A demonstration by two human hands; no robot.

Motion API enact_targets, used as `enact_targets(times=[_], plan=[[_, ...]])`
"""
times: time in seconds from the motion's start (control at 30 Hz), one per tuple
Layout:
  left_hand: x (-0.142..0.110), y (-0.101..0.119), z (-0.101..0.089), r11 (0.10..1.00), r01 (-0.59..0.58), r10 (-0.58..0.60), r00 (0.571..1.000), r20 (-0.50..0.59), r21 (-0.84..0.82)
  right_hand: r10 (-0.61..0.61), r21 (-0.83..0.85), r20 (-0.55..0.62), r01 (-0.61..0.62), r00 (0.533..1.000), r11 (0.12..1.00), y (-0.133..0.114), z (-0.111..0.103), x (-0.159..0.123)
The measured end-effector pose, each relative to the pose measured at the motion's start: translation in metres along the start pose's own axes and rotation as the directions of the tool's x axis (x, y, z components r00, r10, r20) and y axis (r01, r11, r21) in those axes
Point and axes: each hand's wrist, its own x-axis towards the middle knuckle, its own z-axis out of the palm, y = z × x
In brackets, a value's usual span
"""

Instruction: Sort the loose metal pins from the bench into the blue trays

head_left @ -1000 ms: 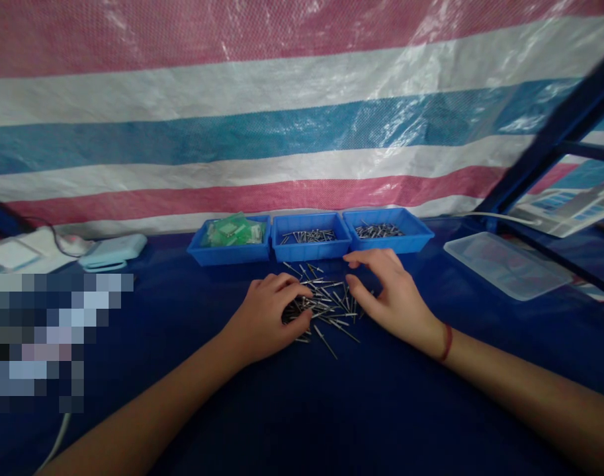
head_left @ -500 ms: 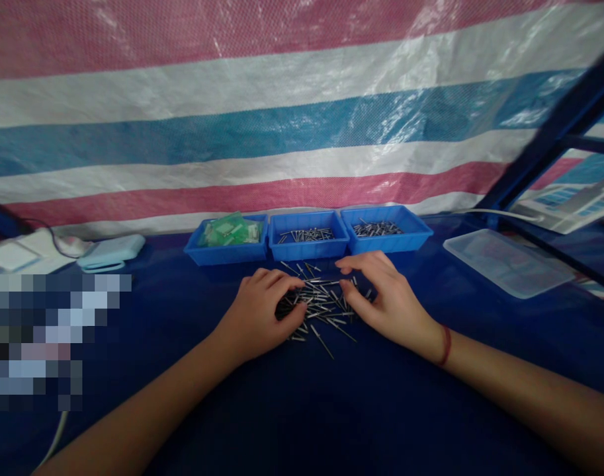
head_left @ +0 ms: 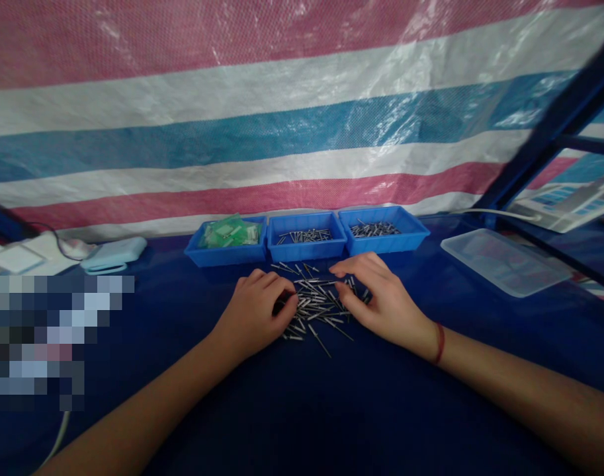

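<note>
A loose pile of blind rivets (head_left: 315, 305), silvery with long thin stems, lies on the dark blue table between my hands. Over the pile's left edge, my left hand (head_left: 257, 311) is curled, thumb and index fingertip together; whatever they pinch is hidden. On the other side, my right hand (head_left: 381, 297) has its thumb and index finger apart, the thumb tip beside a rivet. More rivets fill part of the middle blue bin (head_left: 306, 249), and shorter-looking metal pieces are in the right blue bin (head_left: 388, 245).
Green and clear plastic packets (head_left: 231, 231) sit in the left blue bin (head_left: 225, 256). A translucent plastic lid (head_left: 505, 261) lies at right. Light blue case (head_left: 116, 252) and white items rest at left, near a blurred-out patch. A striped sheet (head_left: 282, 125) hangs behind.
My left thumb and index finger have closed together and drawn slightly left off the pile. My right hand has shifted a little left, its fingers still apart.
</note>
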Motion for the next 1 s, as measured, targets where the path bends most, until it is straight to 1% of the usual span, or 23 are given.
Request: enact_targets(times=[0.13,0.27,0.33,0.4,0.47,0.53,0.6,0.67,0.73,0.83,1.0], plan=[[0.000,0.001,-0.002,1.000,0.015,-0.015,1.000,0.026,0.013,-0.017,-0.001,0.008,0.017,1.000,1.000,-0.001,0.000,-0.001],[0.000,0.000,0.000,1.000,0.016,-0.016,0.999,0.036,0.009,-0.028,-0.011,0.005,0.028,1.000,1.000,-0.001,0.000,0.000],[0.000,-0.001,0.002,0.999,0.037,-0.037,0.999,0.020,0.001,-0.038,-0.011,0.008,0.038,0.999,0.999,-0.001,0.000,0.000],[0.000,0.000,0.003,0.997,0.075,-0.075,0.997,-0.024,-0.032,-0.043,-0.006,0.009,0.043,0.999,0.999,0.000,0.000,0.000],[0.000,0.003,0.003,0.986,0.108,-0.120,0.989,-0.088,-0.130,-0.047,0.009,0.005,0.047,0.999,0.999,0.000,0.000,0.000],[-0.002,0.010,0.003,0.948,0.126,-0.167,0.979,-0.120,-0.293,-0.059,0.045,-0.002,0.059,0.998,0.997,-0.002,0.000,0.000],[-0.005,0.019,0.003,0.880,0.147,-0.213,0.972,-0.098,-0.452,-0.057,0.111,-0.016,0.058,0.998,0.992,-0.006,0.000,0.000],[-0.009,0.028,0.005,0.831,0.159,-0.239,0.967,-0.085,-0.533,-0.022,0.195,-0.030,0.027,0.999,0.980,-0.011,0.001,-0.001],[-0.011,0.034,0.008,0.821,0.115,-0.221,0.967,-0.125,-0.560,0.038,0.276,-0.039,-0.026,0.999,0.961,-0.016,0.003,-0.002],[-0.013,0.037,0.011,0.822,0.043,-0.169,0.971,-0.171,-0.568,0.114,0.363,-0.038,-0.093,0.993,0.927,-0.023,0.005,-0.004],[-0.013,0.036,0.010,0.823,0.009,-0.122,0.980,-0.160,-0.568,0.149,0.416,-0.044,-0.118,0.988,0.902,-0.026,0.006,-0.005]])
